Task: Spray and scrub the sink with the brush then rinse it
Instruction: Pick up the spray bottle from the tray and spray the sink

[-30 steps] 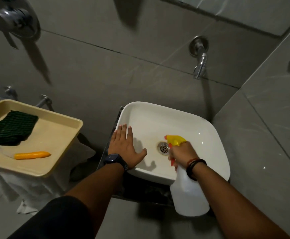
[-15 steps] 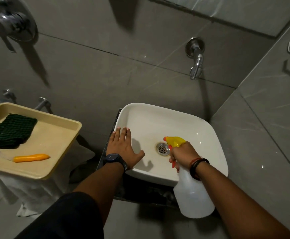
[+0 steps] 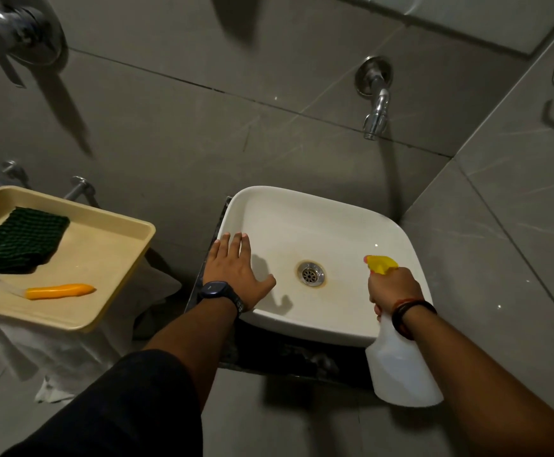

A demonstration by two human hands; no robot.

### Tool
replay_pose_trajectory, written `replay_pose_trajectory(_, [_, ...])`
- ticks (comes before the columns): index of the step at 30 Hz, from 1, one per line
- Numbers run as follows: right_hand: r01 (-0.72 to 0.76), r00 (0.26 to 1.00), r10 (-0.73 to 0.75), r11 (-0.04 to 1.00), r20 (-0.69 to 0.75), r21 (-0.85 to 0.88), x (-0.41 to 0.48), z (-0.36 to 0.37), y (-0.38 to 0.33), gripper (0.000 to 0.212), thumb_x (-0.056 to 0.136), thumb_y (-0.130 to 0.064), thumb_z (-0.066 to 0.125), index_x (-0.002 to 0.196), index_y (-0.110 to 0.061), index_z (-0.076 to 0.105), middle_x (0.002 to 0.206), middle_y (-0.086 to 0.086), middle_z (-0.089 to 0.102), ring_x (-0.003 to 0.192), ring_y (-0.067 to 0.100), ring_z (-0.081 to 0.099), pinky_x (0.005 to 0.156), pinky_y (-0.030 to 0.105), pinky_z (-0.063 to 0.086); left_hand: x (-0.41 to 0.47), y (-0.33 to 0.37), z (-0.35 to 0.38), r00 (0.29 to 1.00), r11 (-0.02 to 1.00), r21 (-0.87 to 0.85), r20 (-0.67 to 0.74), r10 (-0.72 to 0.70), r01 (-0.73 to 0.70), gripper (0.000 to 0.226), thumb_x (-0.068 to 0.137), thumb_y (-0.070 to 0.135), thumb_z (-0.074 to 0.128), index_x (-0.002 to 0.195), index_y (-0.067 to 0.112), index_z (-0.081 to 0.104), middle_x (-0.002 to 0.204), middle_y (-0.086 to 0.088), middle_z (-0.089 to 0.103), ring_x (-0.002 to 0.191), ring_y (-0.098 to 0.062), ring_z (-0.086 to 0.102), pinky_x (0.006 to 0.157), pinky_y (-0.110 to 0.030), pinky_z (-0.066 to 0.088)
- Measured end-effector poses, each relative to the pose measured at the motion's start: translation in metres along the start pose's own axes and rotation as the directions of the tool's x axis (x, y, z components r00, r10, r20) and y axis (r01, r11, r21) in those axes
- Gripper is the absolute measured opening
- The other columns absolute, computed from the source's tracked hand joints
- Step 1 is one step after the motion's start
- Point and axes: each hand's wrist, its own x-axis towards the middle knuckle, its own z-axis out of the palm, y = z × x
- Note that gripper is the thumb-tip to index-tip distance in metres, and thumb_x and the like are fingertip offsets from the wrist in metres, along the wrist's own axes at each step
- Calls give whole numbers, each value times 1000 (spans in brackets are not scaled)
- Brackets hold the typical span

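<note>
Spray bottle point(image 3: 401, 367) gripped by right hand point(image 3: 392, 286), fingers wrapped round its neck, nozzle aimed into basin; left hand point(image 3: 236, 275) flat, fingers spread, bracing on sink point(image 3: 302, 328) rim for steadiness.

Open basin floor around the drain point(image 3: 310, 274) of the sink point(image 3: 318, 206), with bare white to its far side and toward the back wall. Blocked on the drain's left by the left hand point(image 3: 236, 272), flat on the rim with thumb reaching inward. Blocked on the drain's right by the right hand point(image 3: 392, 286) closed round the spray bottle point(image 3: 401, 371), nozzle over the right rim. Overhung past the drain's far side by the wall tap point(image 3: 376, 110). Well left of the drain, apart from the sink, a tray point(image 3: 104, 245).
</note>
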Motion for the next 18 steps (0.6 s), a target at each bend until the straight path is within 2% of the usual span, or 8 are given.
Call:
replay_pose_trajectory(2, [-30, 993, 26, 999, 116, 29, -5, 1, 5, 43, 78, -9, 41, 109, -23, 68, 63, 16, 58, 38, 25, 45, 42, 27, 44, 0, 0, 0, 1000, 1000, 0, 0, -1, 1, 100, 72, 74, 29, 147, 12, 1, 157, -8, 9, 143, -27, 3, 115, -43, -2])
replay_pose_trajectory(5, [4, 968, -17, 999, 252, 52, -14, 10, 2, 53, 75, -5, 39, 111, -33, 66, 70, 18, 59, 39, 24, 42, 41, 26, 41, 0, 0, -1, 1000, 1000, 1, 3, 2, -2, 100, 73, 73, 30, 147, 13, 2, 157, -7, 9, 143, -27, 3, 115, -43, -2])
replay_pose_trajectory(8, [39, 950, -55, 998, 308, 57, -25, 23, -10, 44, 76, -10, 41, 107, -25, 68, 77, 24, 63, 38, 24, 42, 41, 26, 41, -1, 0, -2, 1000, 1000, 3, -2, 9, -9, 98, 72, 73, 28, 147, 15, 4, 157, -7, 11, 143, -27, 7, 116, -43, 0])
replay_pose_trajectory(10, [87, 950, -106, 993, 293, 77, -27, 29, -18, 46, 77, -9, 42, 109, -29, 68, 75, 18, 64, 37, 24, 44, 39, 25, 41, -2, 0, -2, 1000, 1000, 7, -8, 16, -16, 97, 72, 73, 27, 147, 16, 5, 157, -7, 12, 142, -28, 10, 116, -44, 1])
replay_pose_trajectory(13, [159, 975, -171, 983, 145, 92, -25, 28, -27, 56, 76, -2, 43, 117, -33, 65, 79, 9, 67, 39, 27, 50, 43, 29, 47, -2, 0, -3, 1000, 1000, 6, -11, 15, -15, 96, 72, 73, 28, 147, 17, 7, 157, -7, 13, 141, -29, 13, 115, -44, 2])
replay_pose_trajectory(16, [108, 994, -109, 993, 16, 46, -18, 20, -25, 49, 76, -8, 43, 115, -28, 67, 72, 13, 67, 41, 28, 55, 49, 32, 51, -2, 0, -4, 1000, 1000, 0, -16, 12, -12, 97, 72, 73, 29, 147, 16, 9, 156, -7, 15, 141, -29, 14, 116, -45, 4])
replay_pose_trajectory(18, [64, 995, -65, 998, 79, 10, -15, 16, -19, 44, 76, -10, 43, 109, -21, 68, 67, 14, 63, 37, 26, 50, 45, 30, 48, -2, 1, -4, 1000, 1000, 0, -12, 15, -15, 97, 71, 73, 30, 147, 15, 9, 156, -7, 16, 140, -29, 14, 116, -45, 4])
